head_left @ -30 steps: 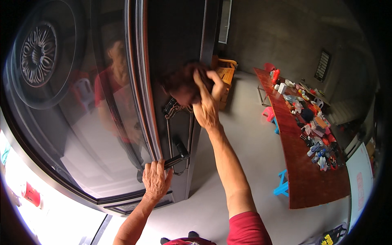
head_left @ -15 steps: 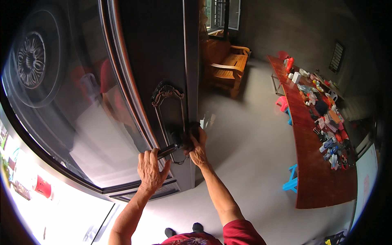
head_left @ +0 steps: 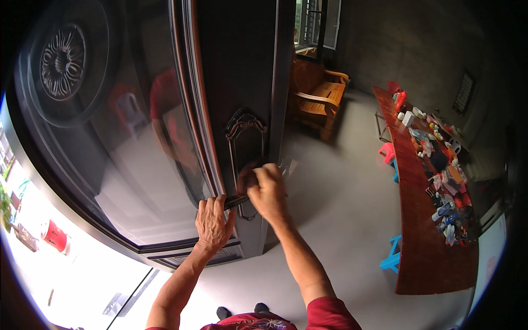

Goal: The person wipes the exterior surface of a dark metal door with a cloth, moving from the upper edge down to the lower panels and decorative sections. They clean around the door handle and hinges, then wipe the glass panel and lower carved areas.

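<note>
A dark door (head_left: pixel 236 66) with copper-coloured trim and a glossy panel stands in front of me. My left hand (head_left: pixel 213 224) is closed over the outer end of the black lever handle (head_left: pixel 235 202), thumb below it. My right hand (head_left: pixel 269 193) is closed on a dark, bunched cloth (head_left: pixel 248 179), pressed against the ornate handle plate (head_left: pixel 246 122) just above the lever. The fingers of the right hand hide part of the cloth and the base of the handle.
A long red-brown table (head_left: pixel 421 236) runs along the right, crowded with bags and small items at its far part. Blue stools (head_left: pixel 391 256) and a pink stool (head_left: pixel 387 151) stand beside it. A wooden bench (head_left: pixel 319 99) is beyond the door. A red bucket (head_left: pixel 55 236) sits outside at left.
My right hand has moved with the cloth from the door's edge leftward and up onto the plate. The left hand stays on the lever. The whole view has shifted slightly.
</note>
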Demonstrator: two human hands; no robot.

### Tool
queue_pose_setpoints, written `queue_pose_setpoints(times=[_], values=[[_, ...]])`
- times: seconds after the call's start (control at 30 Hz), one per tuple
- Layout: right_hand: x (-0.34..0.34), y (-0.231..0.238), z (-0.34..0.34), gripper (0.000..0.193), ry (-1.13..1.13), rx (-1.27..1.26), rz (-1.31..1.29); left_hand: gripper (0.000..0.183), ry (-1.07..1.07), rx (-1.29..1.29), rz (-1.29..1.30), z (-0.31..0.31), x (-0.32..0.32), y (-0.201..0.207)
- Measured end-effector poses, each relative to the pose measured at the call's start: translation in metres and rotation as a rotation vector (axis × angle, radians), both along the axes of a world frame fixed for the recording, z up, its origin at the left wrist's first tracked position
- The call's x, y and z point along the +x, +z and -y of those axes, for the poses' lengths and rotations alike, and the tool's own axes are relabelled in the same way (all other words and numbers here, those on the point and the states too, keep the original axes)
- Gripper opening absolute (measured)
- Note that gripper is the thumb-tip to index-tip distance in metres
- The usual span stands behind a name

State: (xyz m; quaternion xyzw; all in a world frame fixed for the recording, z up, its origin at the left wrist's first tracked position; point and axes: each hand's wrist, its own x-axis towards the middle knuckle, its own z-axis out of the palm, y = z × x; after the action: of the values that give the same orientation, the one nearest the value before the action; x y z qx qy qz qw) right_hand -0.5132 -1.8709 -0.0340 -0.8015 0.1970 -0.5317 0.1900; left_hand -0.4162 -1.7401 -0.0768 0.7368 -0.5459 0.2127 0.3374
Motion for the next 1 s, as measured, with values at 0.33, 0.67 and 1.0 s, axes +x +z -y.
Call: queue_pose_setpoints(times=[0.33,0.67,1.0], values=[[0.002,-0.006,-0.043,0.01,-0.23,-0.492,-0.261,0.057,-0.394,-0.105,-0.474,-0.011,0.028,-0.019],[0.036,-0.068,-0.069,0.03,-0.146,-0.629,-0.261,0.047,-0.971,-0.081,-1.712,-0.004,0.07,-0.004],[0.056,-0.07,-0.068,0.069,-0.463,-0.026,0.207,0.049,-0.85,0.089,-1.351,-0.009,0.067,0.017]])
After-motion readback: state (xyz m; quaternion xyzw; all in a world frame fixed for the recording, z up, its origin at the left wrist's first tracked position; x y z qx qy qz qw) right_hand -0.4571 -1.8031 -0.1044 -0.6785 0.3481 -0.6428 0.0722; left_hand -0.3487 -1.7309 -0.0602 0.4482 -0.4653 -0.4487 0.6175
